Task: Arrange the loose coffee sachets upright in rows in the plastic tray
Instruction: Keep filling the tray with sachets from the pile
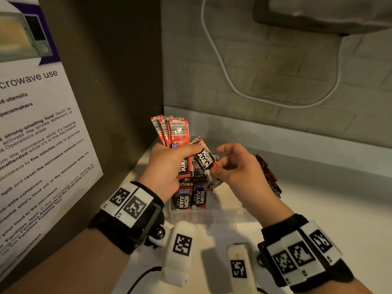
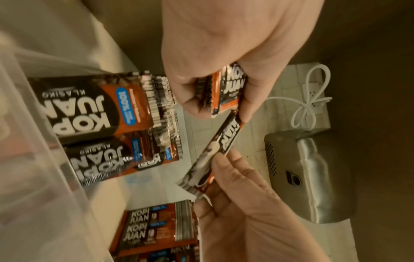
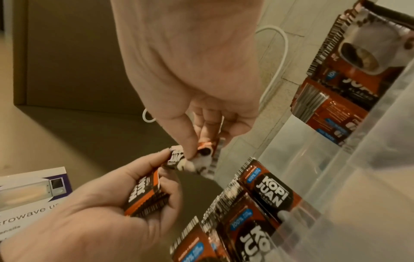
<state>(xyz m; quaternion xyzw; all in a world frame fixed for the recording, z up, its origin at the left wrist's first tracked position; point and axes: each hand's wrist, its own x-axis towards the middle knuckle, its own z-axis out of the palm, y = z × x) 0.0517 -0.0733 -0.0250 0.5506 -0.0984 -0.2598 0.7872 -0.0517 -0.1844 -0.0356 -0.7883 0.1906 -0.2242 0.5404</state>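
My left hand [image 1: 182, 154] grips a fanned bundle of red and black Kopi Juan sachets [image 1: 172, 132], barcode ends up. The right hand [image 1: 218, 164] pinches the lower end of a single sachet [image 1: 205, 158], whose upper end lies against the left thumb and the bundle. Both hands hover over the clear plastic tray [image 1: 203, 215]. Upright sachets in the tray [image 1: 189, 197] stand in rows at its left side, and more sachets [image 1: 269, 177] lean at its right. In the wrist views I see the bundle [image 2: 224, 88], the single sachet [image 2: 215, 147] [image 3: 201, 156] and the tray rows [image 2: 89, 109] [image 3: 268, 195].
The tray sits in a counter corner. A dark side wall with a microwave-use poster [image 1: 38, 128] stands close on the left. A tiled back wall carries a looped white cable [image 1: 229, 81] and a steel appliance [image 1: 322, 13] overhead. Pale counter [image 1: 328, 204] extends to the right.
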